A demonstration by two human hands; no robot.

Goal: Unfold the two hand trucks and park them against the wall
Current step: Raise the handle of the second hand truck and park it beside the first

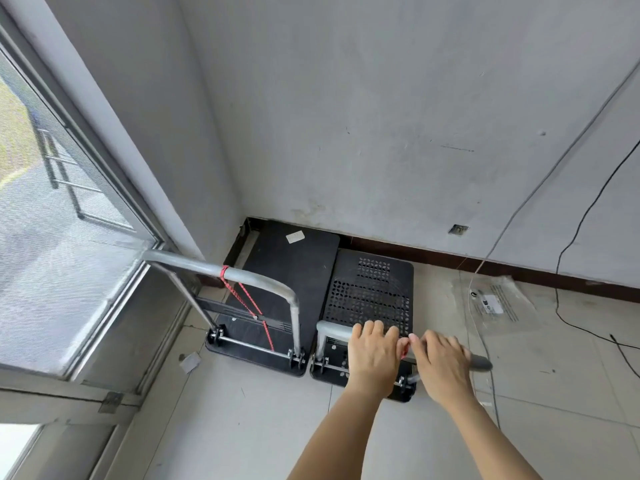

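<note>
Two black platform hand trucks stand side by side in the corner, their far ends at the wall's brown baseboard. The left hand truck has its silver handle raised, with a red cord tied around the bar. The right hand truck has a perforated deck and its own raised silver handle. My left hand and my right hand both grip that handle's top bar, close together, with a bit of red cord showing between my fingers.
A large window fills the left side. A clear plastic bag lies on the tiled floor to the right. A black cable and a thin wire hang down the wall and trail across the floor. A paper scrap lies near the left truck.
</note>
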